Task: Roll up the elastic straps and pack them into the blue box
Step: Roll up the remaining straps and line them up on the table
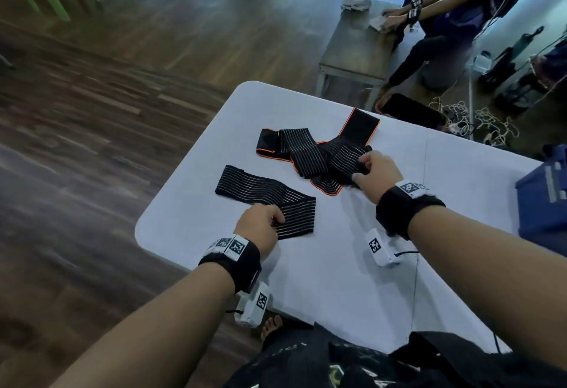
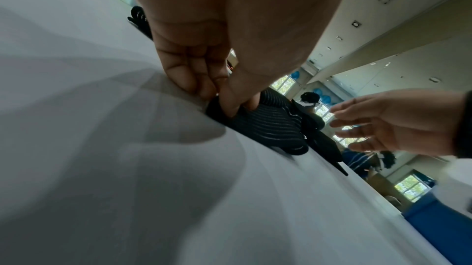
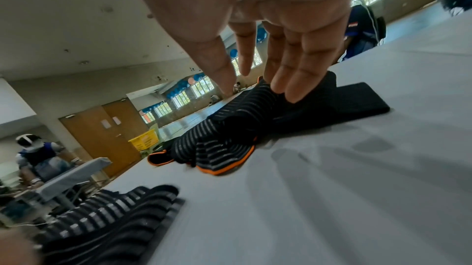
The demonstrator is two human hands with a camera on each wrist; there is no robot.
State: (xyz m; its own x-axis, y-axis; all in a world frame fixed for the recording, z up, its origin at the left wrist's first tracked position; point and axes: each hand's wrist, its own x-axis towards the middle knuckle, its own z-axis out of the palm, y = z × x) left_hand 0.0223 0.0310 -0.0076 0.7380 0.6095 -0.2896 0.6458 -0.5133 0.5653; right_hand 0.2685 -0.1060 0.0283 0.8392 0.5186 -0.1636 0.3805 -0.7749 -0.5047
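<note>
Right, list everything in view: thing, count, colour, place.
striped elastic strap: one, black with pale stripes, flat on the table's near-left part.
orange-edged elastic straps: a tangled pile, count unclear, black with orange trim, mid-table.
white table: one, under everything.
blue box: one, at the table's right edge.
second table: one, grey, behind, with another person seated at it.
left hand: pinches the striped elastic strap's near end.
right hand: fingers straight, reaching onto the pile.
</note>
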